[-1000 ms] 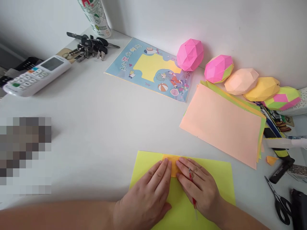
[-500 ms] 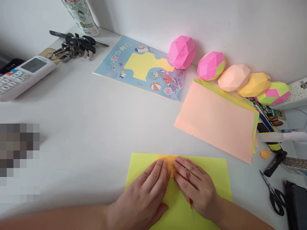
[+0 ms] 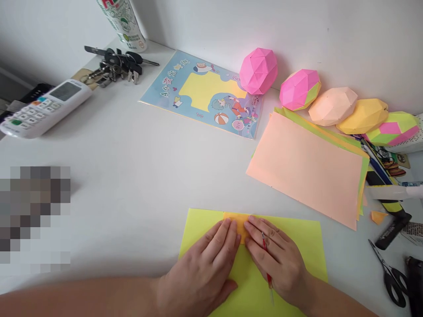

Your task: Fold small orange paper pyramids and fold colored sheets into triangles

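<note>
At bottom centre, orange paper (image 3: 241, 225): is lying on the yellow-green sheet (image 3: 307, 240), its far edge running almost along the sheet's far edge; fingers are covering much of it, so the direction of its long axis cannot be told.
Left hand (image 3: 205, 264): is pressing down on the paper's left side, fingers straight and close together.
Right hand (image 3: 280, 257): is pressing its fingertips on the right side while gripping the red tool (image 3: 269, 280) among its fingers.
Red tool: is pointing its metal tip away from the person, long axis running roughly near to far.
Stacked sheets (image 3: 307, 167): are lying beyond the right hand, peach on top, green and orange edges peeking out.
Blue packet (image 3: 203, 94): is showing "A4" before Chinese characters, "DIY" in a pink circle, and "MA" where the pink ball (image 3: 258, 71) is cutting the word off.
Four faceted shapes (image 3: 333, 106): are sitting in a row to the right of that ball.
Black stick (image 3: 393, 231): is bearing pale lettering too small to read, lying just beyond the scissors (image 3: 390, 277).
Remote (image 3: 46, 108): is lying far left, near the keys (image 3: 117, 64).
Printed can (image 3: 127, 26): is standing behind them, its red lettering running out of view.
</note>
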`<state>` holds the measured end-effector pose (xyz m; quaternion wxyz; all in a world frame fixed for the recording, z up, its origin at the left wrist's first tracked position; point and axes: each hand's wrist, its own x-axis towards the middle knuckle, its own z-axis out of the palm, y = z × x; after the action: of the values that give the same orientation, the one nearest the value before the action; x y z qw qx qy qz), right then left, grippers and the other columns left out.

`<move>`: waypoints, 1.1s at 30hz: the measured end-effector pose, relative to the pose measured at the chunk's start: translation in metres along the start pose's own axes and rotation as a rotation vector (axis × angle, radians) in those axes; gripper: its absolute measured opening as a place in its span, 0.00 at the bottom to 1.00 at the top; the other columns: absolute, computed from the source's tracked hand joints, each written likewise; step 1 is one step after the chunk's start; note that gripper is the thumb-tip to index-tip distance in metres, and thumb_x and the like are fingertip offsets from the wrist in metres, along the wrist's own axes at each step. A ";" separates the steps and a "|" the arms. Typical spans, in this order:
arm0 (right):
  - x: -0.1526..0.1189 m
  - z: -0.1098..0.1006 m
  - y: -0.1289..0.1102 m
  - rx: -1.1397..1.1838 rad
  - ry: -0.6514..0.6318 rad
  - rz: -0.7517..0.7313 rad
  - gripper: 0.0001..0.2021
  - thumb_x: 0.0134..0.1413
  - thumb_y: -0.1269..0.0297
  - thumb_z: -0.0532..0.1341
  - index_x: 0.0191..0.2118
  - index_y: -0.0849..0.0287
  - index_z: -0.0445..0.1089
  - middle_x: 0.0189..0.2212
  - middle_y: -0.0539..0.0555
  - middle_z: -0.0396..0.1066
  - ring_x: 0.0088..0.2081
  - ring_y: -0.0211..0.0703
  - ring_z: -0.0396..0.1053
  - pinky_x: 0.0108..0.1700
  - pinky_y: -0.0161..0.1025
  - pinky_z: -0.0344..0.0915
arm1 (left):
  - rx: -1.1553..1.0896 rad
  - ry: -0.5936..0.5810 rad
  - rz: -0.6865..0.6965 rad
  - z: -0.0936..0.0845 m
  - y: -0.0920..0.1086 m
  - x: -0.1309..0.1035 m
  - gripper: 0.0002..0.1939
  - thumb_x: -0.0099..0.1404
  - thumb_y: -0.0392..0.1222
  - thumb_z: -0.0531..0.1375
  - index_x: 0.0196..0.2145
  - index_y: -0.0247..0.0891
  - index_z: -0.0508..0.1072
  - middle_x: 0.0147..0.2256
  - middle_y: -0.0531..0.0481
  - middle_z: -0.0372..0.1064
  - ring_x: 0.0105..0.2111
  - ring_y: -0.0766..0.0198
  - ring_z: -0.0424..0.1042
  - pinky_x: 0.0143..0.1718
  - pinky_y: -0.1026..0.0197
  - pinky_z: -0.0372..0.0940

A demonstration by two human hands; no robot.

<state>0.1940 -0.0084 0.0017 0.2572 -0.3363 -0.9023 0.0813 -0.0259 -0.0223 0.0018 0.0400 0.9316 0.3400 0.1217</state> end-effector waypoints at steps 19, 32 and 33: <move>-0.004 0.004 0.004 0.036 -0.008 0.015 0.14 0.53 0.84 0.58 0.44 0.67 0.72 0.47 0.64 0.75 0.56 0.52 0.67 0.55 0.51 0.72 | -0.382 0.226 -0.087 -0.006 -0.024 0.011 0.15 0.63 0.21 0.47 0.40 0.30 0.70 0.42 0.41 0.75 0.47 0.59 0.72 0.50 0.55 0.69; 0.002 0.001 0.001 0.009 0.015 0.023 0.11 0.56 0.82 0.58 0.42 0.65 0.73 0.45 0.62 0.76 0.53 0.51 0.70 0.53 0.49 0.73 | -0.125 0.206 0.155 0.000 -0.021 0.011 0.14 0.63 0.25 0.51 0.44 0.22 0.72 0.42 0.36 0.72 0.47 0.50 0.70 0.53 0.47 0.67; 0.002 0.001 0.001 0.010 0.013 0.022 0.11 0.55 0.82 0.58 0.42 0.65 0.73 0.45 0.63 0.76 0.53 0.51 0.71 0.53 0.49 0.73 | -0.093 0.191 0.169 0.000 -0.020 0.011 0.14 0.62 0.25 0.52 0.43 0.21 0.72 0.43 0.35 0.72 0.48 0.49 0.70 0.54 0.46 0.66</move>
<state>0.1925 -0.0062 0.0013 0.2639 -0.3457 -0.8963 0.0863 -0.0304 0.0004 0.0005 0.0403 0.9383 0.2566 0.2283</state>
